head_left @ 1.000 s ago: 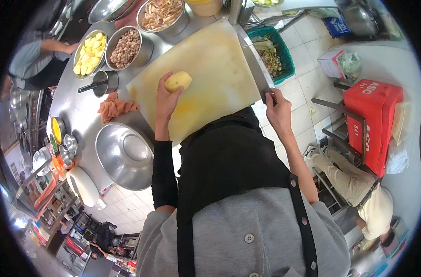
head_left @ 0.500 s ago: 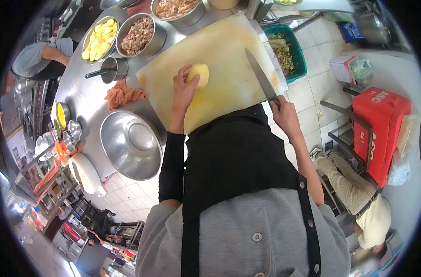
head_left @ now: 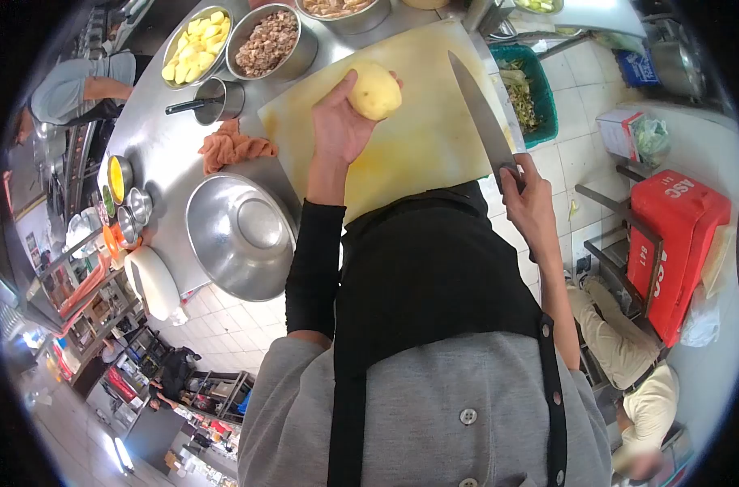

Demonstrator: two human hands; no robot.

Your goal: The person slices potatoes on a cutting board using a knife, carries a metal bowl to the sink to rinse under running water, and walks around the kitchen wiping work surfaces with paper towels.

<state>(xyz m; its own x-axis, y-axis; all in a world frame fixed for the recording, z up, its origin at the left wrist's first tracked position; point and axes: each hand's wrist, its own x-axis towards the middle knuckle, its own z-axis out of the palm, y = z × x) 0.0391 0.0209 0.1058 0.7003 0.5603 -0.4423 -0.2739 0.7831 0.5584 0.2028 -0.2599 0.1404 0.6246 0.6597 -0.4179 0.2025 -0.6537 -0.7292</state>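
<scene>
My left hand [head_left: 343,130] holds a peeled yellow potato [head_left: 375,91] above the cutting board [head_left: 410,154], palm turned up and fingers curled behind it. In my right hand [head_left: 532,195] is the dark handle of a large kitchen knife [head_left: 481,114]. Its long blade points away from me over the right edge of the board. Potato and blade are well apart. The board is pale and stained yellow. To its left stands a big steel mixing bowl [head_left: 215,231], with nothing visible inside.
Past the board are bowls of potato chunks [head_left: 197,47] and chopped meat [head_left: 266,42], a small saucepan [head_left: 219,101] and an orange cloth [head_left: 233,148]. A green bin [head_left: 540,122] of scraps stands at right, near a red delivery bag [head_left: 670,252]. Other people are at both sides.
My left hand has lifted the potato off the board and turned palm up beneath it. My right hand still grips the knife. The whole view has shifted slightly.
</scene>
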